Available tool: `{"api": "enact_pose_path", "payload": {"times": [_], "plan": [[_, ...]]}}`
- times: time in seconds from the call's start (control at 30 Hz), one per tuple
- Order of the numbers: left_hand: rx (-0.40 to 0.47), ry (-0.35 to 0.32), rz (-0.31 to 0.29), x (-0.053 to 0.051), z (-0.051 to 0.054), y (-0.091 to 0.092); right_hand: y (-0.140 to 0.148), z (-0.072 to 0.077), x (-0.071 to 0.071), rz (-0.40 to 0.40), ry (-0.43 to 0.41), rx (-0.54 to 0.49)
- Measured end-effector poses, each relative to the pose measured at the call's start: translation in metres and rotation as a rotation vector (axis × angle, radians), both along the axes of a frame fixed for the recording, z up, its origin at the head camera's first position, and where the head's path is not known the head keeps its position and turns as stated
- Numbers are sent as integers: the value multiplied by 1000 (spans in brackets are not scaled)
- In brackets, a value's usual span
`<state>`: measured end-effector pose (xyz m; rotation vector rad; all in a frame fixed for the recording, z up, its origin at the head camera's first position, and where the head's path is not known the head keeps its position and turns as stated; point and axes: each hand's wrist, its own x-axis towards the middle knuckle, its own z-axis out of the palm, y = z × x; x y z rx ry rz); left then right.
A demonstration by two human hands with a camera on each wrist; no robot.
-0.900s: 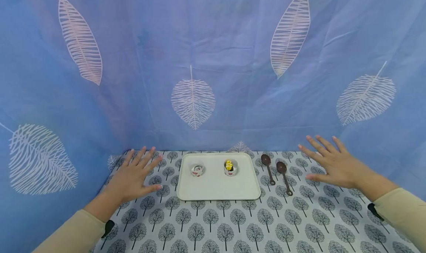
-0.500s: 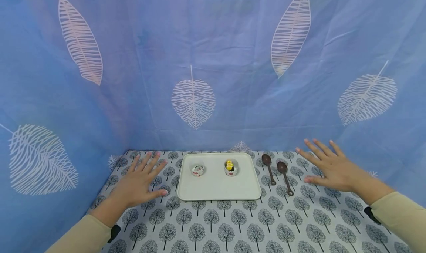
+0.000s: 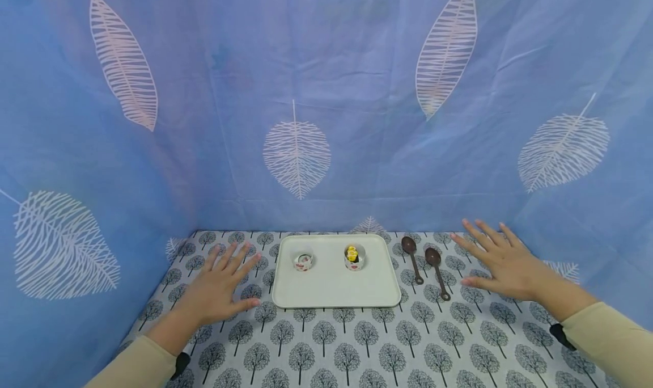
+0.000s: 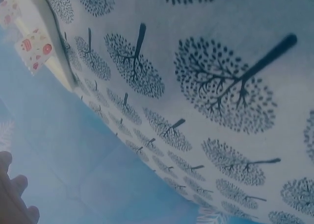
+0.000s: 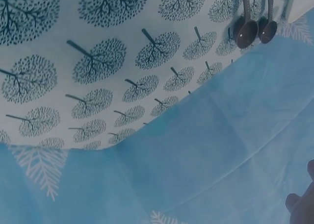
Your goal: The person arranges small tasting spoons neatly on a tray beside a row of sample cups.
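Head view: even, diffuse light; fine detail soft. Wrist views: dimmer, hazy, blue-tinted, low contrast — small glints on the brown spoons [image 5: 246, 34]. Left wrist: tablecloth [image 4: 169, 23] edge bows — apparent lens distortion.

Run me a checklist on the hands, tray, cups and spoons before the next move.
1. Left hand free: ok, fingers spread, nothing held.
2. Right hand free: ok, also spread.
3. Left cup and right cup on the tray: ok.
4. Yellow item inside the right cup: ok.
5. Left spoon and right spoon on the tray: not ok, beside it.
6. Left cup's contents: cannot tell.
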<state>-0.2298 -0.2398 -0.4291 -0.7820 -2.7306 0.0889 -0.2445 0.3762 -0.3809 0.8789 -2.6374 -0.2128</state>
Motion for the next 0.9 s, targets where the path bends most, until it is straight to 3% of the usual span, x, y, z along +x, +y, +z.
{"api": "enact_pose_path", "payload": {"times": [0.2, 0.5, 0.9], "plan": [[20, -5, -9, 0, -6, 5, -4, -4, 2, 9, -25, -14], [30, -66, 9, 1, -10, 12, -15, -10, 5, 26, -44, -33], [50, -57, 1, 2, -15, 19, -27, -20, 7, 29, -65, -74]]}}
